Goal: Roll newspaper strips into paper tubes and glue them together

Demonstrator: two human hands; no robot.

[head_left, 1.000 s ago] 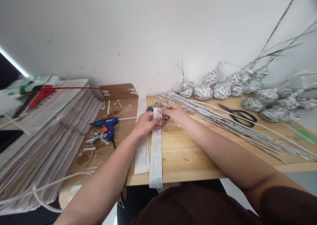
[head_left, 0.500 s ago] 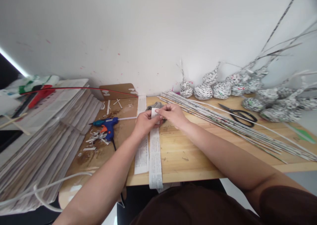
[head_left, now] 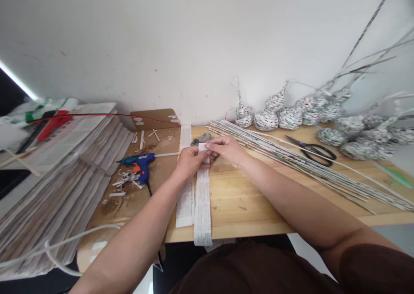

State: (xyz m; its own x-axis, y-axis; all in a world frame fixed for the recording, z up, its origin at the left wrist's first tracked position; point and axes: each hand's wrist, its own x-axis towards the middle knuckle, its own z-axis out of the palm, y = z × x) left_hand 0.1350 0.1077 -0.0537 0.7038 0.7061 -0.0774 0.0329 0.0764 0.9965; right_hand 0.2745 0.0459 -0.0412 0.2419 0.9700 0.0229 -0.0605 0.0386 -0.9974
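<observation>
A long newspaper strip [head_left: 203,207] runs from my fingers down over the front edge of the table. My left hand [head_left: 189,161] pinches its upper part between thumb and fingers. From the other side my right hand [head_left: 226,149] grips the strip's top end, its thumb and fingers pressed together. Under the strip and to its left lies another newspaper strip [head_left: 185,207], flat on the wood. Just behind my hands sits a crumpled grey cloth [head_left: 201,139], partly hidden.
Left are a blue glue gun [head_left: 142,167], paper scraps [head_left: 129,178] and a newspaper stack [head_left: 74,177]. Right lie rolled paper sticks [head_left: 291,160] and black scissors [head_left: 313,151]. Woven paper gourds [head_left: 291,117] line the wall. The table's front edge [head_left: 252,233] is near my body.
Both hands hold nearly the same place. The strip's top end has shifted slightly, and its hanging part has moved a little left.
</observation>
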